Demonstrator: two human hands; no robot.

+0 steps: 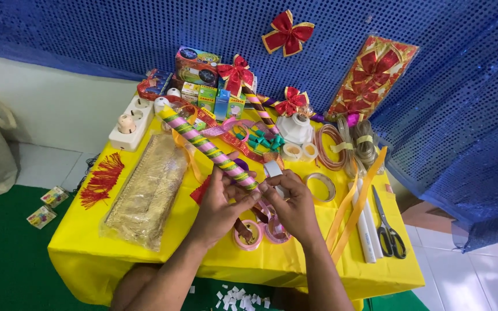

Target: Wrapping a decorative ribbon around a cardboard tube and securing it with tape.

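Both hands, left hand (pixel 217 206) and right hand (pixel 291 207), pinched the near end of a ribbon-wrapped stick (pixel 208 148); wrapping looked nearly complete, pink ribbon rolls (pixel 260 233) just below.

brightness: bright, even daylight across the yellow table (pixel 87 247); colours saturated.
source: soft and diffuse, seemingly from above and the right, where the floor tiles (pixel 468 282) look palest.
shadows: faint and short; slight dark patch under the left hand (pixel 217 210) and right hand (pixel 295 210), thin one beside the scissors (pixel 388 227).
glare: small sparkles over the blue sequin cloth (pixel 116 34); sheen on the gold wrap (pixel 145 193) and red bows (pixel 287 33).
focus: centre sharp; hands slightly soft.
distortion: wide-angle bend at edges, table corners stretched, cloth curving outward.
noise: mild compression smear in the green floor (pixel 7 270).
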